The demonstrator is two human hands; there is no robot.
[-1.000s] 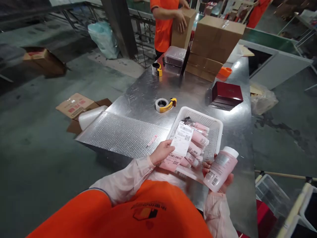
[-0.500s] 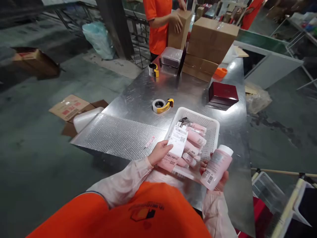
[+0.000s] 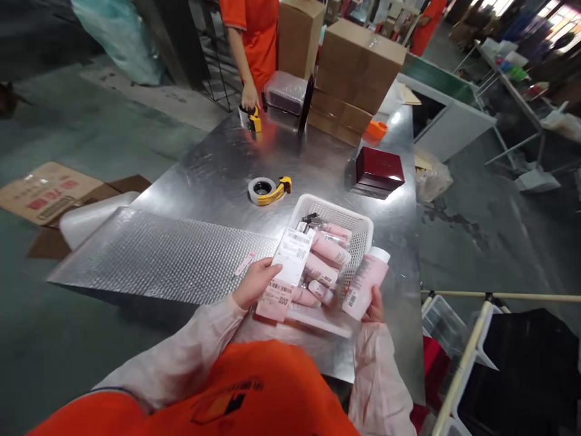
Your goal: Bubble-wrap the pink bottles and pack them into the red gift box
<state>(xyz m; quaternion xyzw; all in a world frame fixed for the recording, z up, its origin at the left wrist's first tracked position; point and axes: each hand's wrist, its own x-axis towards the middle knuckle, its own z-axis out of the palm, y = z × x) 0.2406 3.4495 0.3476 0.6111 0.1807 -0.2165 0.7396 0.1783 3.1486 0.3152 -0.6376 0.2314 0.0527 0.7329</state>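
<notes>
My left hand (image 3: 254,282) is closed on a white and pink printed slip (image 3: 285,272), held over the near left corner of a white plastic basket (image 3: 361,224). Several pink tubes (image 3: 329,249) lie in the basket. My right hand (image 3: 373,303) grips a pink bottle with a white cap (image 3: 364,283) at the basket's near right edge, tilted with the cap pointing away from me. Both wrists are in pale sleeves above my orange vest.
A sheet of bubble wrap (image 3: 158,254) lies left on the metal table (image 3: 318,163), with a tape dispenser (image 3: 265,190), a dark red box (image 3: 379,169) and stacked cardboard boxes (image 3: 358,79) beyond. A person in orange (image 3: 252,42) touches another tape dispenser (image 3: 252,116).
My right hand has brought the pink bottle in toward the basket and lower. The view has swung right. The other person's hand dropped from the cardboard box to the far tape dispenser.
</notes>
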